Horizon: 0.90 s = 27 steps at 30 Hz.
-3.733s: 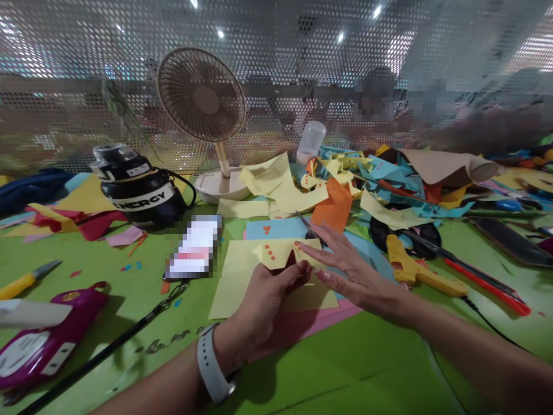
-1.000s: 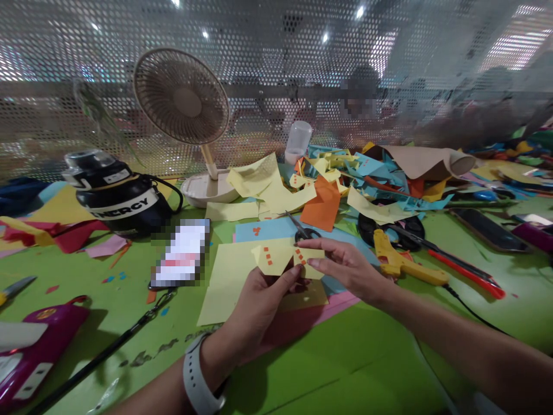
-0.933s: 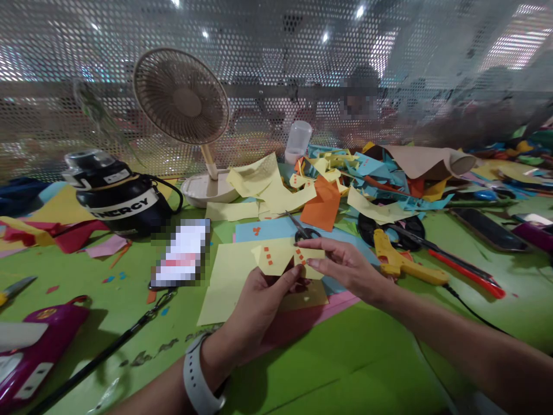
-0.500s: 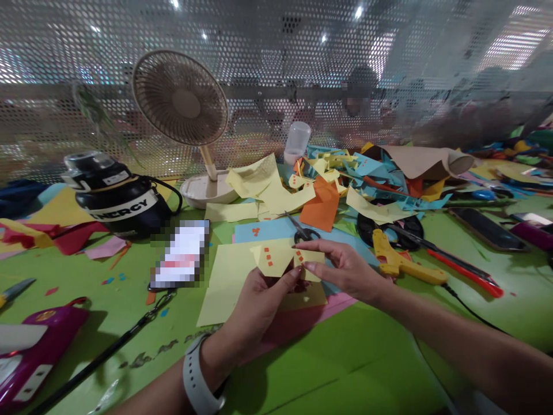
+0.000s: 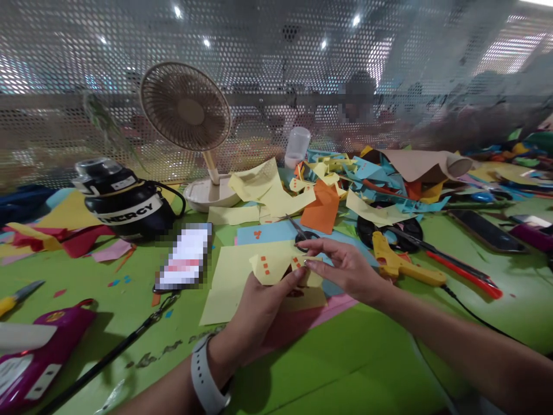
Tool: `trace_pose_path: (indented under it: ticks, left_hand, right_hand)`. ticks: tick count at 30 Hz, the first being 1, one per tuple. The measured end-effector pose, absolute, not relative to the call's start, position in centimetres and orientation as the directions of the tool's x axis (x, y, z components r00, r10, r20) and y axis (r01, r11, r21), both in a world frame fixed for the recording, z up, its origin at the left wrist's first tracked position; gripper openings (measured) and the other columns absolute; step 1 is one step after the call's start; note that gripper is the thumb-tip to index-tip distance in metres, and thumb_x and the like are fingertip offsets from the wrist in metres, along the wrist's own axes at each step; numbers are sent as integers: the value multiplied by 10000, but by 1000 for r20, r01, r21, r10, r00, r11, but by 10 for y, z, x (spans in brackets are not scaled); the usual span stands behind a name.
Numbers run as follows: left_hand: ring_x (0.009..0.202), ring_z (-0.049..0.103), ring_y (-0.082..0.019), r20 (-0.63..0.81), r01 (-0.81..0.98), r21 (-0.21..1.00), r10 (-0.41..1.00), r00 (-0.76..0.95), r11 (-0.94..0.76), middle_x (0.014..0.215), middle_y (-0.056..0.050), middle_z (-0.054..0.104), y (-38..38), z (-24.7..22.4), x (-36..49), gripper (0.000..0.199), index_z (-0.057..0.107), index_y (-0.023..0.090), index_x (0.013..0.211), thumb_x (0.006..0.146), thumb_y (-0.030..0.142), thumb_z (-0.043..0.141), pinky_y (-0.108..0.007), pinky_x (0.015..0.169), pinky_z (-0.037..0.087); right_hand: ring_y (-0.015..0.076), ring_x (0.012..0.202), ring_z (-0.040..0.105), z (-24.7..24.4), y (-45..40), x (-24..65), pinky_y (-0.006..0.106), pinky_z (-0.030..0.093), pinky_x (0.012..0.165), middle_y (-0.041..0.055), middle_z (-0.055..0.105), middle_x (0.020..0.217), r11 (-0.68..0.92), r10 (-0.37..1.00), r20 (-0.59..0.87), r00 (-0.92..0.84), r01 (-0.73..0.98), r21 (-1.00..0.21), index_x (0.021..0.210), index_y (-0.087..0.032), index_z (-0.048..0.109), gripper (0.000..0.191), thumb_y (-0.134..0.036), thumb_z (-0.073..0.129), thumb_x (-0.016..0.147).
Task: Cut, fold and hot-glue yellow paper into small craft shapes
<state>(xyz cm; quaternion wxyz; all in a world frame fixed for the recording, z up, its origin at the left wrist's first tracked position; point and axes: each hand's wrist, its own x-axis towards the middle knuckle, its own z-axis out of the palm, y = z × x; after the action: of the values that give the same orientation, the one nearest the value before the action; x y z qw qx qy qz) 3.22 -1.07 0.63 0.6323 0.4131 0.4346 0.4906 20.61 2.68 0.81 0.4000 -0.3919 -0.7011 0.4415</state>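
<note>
A yellow paper piece with small orange squares on it is pinched in my left hand, thumb on top. My right hand has its thumb and index finger at the right end of that piece, close to the orange squares there; whether anything tiny is between the fingertips is too small to tell. Beneath both hands lie a yellow sheet, a blue sheet and a pink sheet. Black scissors rest just behind my right fingertips.
On the left are a phone, a black flask and a purple device. A fan stands behind. Paper scraps are heaped at the back. At right are a yellow glue gun, a red-handled tool and a dark phone.
The view has shifted slightly, so most things on the left appear a little further right and lower. The held paper sits slightly lower and more tilted. Both hands remain at it.
</note>
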Motion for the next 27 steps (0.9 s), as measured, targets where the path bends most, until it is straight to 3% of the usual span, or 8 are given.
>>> trace_pose_path:
  ticks: [6,10,14,21,27]
  left_hand:
    - [620,567,-101,-48,-163,985,995,92,63,685,0,662,-5,-1,29,180,682,161,785,724,318,747,-204,599,479]
    - [695,601,-118,-35,-192,979,989,140,62,800,-23,697,-6,3,29,179,692,175,865,748,304,729,-218,650,495]
    - [886,635,-181,-56,-295,947,970,236,127,1042,-76,689,-8,10,29,382,648,183,1059,706,273,765,-269,756,519]
    - [815,664,-165,-171,-510,849,985,-17,138,878,-31,682,4,-2,25,383,600,204,1055,749,405,709,-253,693,530]
    - [778,664,-141,-56,-329,942,998,29,63,883,-27,695,8,-5,22,379,647,194,1062,741,381,722,-230,696,527]
  right_hand:
    - [161,870,608,11,27,206,321,483,811,44,645,916,321,896,236,-376,182,-929,1126,-207,648,323,-276,612,812]
    - [160,864,606,12,28,206,316,480,803,44,646,900,343,892,259,-370,182,-922,1114,-199,654,317,-271,611,808]
    - [156,840,605,18,30,210,308,479,786,46,652,891,369,902,296,-313,206,-906,1098,-181,662,315,-276,615,802]
    - [171,847,627,27,39,225,327,490,804,55,684,912,447,887,371,-275,308,-840,1071,-185,681,303,-300,616,798]
    - [185,862,655,28,44,228,335,505,808,73,709,923,471,874,373,-312,357,-807,1040,-160,682,279,-276,599,800]
